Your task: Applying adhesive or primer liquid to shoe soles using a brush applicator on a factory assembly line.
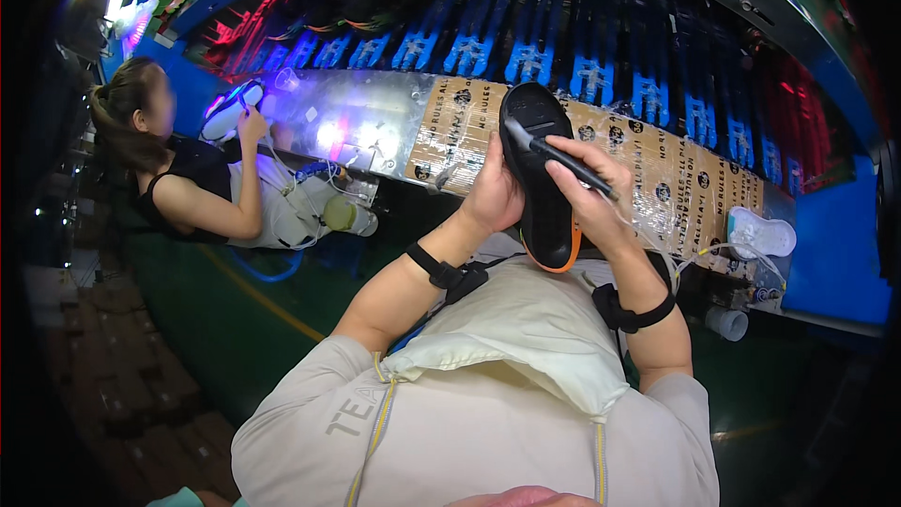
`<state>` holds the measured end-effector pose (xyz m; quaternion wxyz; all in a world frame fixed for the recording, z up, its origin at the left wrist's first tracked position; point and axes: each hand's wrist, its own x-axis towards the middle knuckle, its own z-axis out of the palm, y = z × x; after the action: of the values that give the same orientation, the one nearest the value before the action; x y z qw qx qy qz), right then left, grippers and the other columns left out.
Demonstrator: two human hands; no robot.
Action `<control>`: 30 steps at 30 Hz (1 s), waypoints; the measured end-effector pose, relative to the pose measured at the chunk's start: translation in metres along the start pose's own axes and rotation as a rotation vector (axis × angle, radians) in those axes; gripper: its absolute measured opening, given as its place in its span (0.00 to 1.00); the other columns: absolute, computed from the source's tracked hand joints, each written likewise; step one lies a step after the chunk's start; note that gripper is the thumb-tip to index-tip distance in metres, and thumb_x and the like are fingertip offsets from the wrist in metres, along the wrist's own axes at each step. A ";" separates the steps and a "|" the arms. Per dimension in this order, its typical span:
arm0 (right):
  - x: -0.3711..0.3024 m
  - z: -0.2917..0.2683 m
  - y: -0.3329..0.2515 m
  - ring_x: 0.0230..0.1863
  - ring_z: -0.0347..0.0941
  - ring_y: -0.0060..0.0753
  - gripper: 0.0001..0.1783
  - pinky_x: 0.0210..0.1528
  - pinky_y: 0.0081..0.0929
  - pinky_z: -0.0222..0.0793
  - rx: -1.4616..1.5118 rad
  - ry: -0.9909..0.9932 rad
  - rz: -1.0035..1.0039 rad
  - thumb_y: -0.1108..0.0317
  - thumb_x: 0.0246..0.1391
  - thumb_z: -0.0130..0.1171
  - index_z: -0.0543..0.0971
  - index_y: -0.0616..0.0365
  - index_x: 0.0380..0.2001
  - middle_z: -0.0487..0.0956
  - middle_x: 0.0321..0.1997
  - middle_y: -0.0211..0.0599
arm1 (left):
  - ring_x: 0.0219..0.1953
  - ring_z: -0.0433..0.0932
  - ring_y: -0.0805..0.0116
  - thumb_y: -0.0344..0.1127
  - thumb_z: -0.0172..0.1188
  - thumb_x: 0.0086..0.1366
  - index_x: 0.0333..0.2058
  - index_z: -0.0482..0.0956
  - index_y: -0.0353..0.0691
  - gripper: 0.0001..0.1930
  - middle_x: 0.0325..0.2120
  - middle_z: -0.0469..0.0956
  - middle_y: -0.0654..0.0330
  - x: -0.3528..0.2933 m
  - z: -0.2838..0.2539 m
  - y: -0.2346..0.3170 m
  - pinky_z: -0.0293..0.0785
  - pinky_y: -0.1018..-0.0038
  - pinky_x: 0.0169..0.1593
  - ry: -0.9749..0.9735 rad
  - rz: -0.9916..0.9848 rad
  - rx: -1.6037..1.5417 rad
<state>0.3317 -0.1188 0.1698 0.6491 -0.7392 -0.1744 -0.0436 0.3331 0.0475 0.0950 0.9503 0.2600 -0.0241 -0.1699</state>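
Observation:
A black shoe sole point(546, 225) with an orange edge at its near end stands lengthwise in front of me, its inner face turned up toward me. My left hand point(497, 190) grips it by its left side, fingers wrapped behind it. My right hand point(601, 178) is closed around a black pen-shaped brush point(574, 161) with a thin hose trailing from its back end. The pale brush tip lies at the upper part of the sole, seemingly against its surface. The fingers behind the sole are hidden.
Beyond my hands runs a bench covered with printed cardboard point(460, 136) and bare metal point(371, 117). A white sole point(760, 235) rests at its right end, near hoses and a cup point(727, 323). Blue-lit racks point(530, 61) line the back. A co-worker point(202, 192) sits left, holding a white shoe part.

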 end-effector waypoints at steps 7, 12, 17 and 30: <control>0.012 -0.005 0.008 0.36 0.77 0.22 0.16 0.42 0.20 0.71 0.112 0.029 -0.025 0.73 0.55 0.67 0.84 0.62 0.48 0.83 0.33 0.30 | 0.65 0.69 0.57 0.67 0.27 0.75 0.67 0.64 0.41 0.39 0.62 0.71 0.52 -0.002 0.001 0.008 0.63 0.58 0.71 -0.025 -0.042 -0.102; 0.014 -0.023 -0.002 0.36 0.79 0.29 0.16 0.41 0.28 0.73 -0.001 -0.268 -0.053 0.73 0.50 0.69 0.85 0.62 0.45 0.84 0.35 0.39 | 0.63 0.72 0.56 0.66 0.32 0.75 0.65 0.67 0.41 0.38 0.61 0.73 0.52 0.001 -0.002 0.021 0.65 0.57 0.69 -0.024 0.055 -0.063; 0.012 -0.014 -0.004 0.36 0.80 0.35 0.17 0.41 0.30 0.74 -0.179 -0.187 -0.310 0.75 0.48 0.71 0.86 0.59 0.45 0.84 0.36 0.41 | 0.62 0.73 0.54 0.67 0.33 0.74 0.64 0.69 0.42 0.38 0.60 0.74 0.51 0.009 -0.002 0.024 0.67 0.55 0.68 -0.096 0.083 -0.175; 0.001 -0.002 -0.035 0.32 0.79 0.41 0.15 0.38 0.33 0.74 -0.124 -0.330 -0.244 0.73 0.48 0.71 0.85 0.57 0.42 0.82 0.32 0.41 | 0.50 0.81 0.43 0.78 0.39 0.64 0.61 0.71 0.34 0.50 0.52 0.76 0.37 0.015 0.021 0.068 0.79 0.48 0.54 -0.031 0.133 -0.095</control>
<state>0.3224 -0.1176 0.2035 0.5548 -0.7483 -0.3635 -0.0107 0.3655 0.0869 0.1466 0.9702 0.2096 -0.0478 -0.1115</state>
